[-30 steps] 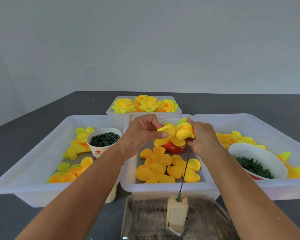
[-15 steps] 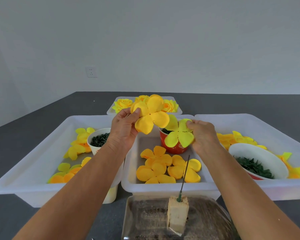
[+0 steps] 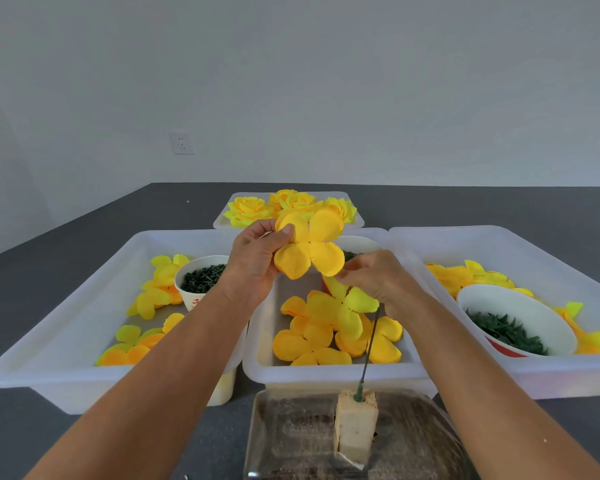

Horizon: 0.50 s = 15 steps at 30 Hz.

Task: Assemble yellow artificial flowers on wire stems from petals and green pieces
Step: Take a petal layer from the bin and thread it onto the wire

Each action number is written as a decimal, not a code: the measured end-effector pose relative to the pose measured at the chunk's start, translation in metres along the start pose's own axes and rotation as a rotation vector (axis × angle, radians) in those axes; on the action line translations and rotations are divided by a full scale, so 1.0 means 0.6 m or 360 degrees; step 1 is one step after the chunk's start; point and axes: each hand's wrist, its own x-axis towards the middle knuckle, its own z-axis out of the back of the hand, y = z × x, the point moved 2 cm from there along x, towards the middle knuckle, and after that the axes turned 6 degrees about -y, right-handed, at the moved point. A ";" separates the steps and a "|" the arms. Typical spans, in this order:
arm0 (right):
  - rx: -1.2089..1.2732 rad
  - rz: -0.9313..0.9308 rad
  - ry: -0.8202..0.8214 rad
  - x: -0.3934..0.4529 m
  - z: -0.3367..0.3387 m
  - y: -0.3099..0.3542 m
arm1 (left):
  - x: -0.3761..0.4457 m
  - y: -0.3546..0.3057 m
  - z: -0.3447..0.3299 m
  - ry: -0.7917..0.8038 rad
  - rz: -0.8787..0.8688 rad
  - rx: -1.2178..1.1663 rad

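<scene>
Separating done: left hand (image 3: 257, 261) now pinches an orange four-petal piece (image 3: 309, 249) raised over the middle tray (image 3: 326, 372); right hand (image 3: 378, 278) has dropped, fingers holding a paler petal piece (image 3: 350, 306) near the wire stem (image 3: 369, 344), probably threading next.

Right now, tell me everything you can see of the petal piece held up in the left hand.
The orange-yellow petal piece is one flat cut-out of four rounded petals joined at a middle with a tiny hole. It looks like thin fabric, matte and slightly cupped. It is held upright, face toward the camera, above the middle tray and in front of the finished roses. The left hand pinches its upper-left petal, thumb in front. Whether the right hand touches its lower edge cannot be told.
</scene>
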 end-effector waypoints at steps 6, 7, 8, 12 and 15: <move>0.0870 -0.0016 0.0073 -0.005 0.007 0.018 | -0.004 0.002 -0.005 0.0080 0.0043 0.0073; 0.0980 0.0036 0.0189 -0.008 0.008 0.021 | -0.005 0.002 -0.005 0.0094 0.0053 0.0082; 0.1064 0.0112 0.0280 -0.010 0.008 0.022 | -0.006 0.003 -0.006 0.0105 0.0062 0.0093; 0.1027 0.0248 0.0201 -0.011 0.009 0.020 | -0.007 0.004 -0.007 0.0103 0.0088 0.0123; 0.0970 0.0246 0.0066 -0.011 0.010 0.017 | -0.011 0.004 -0.011 0.0174 0.0121 0.0161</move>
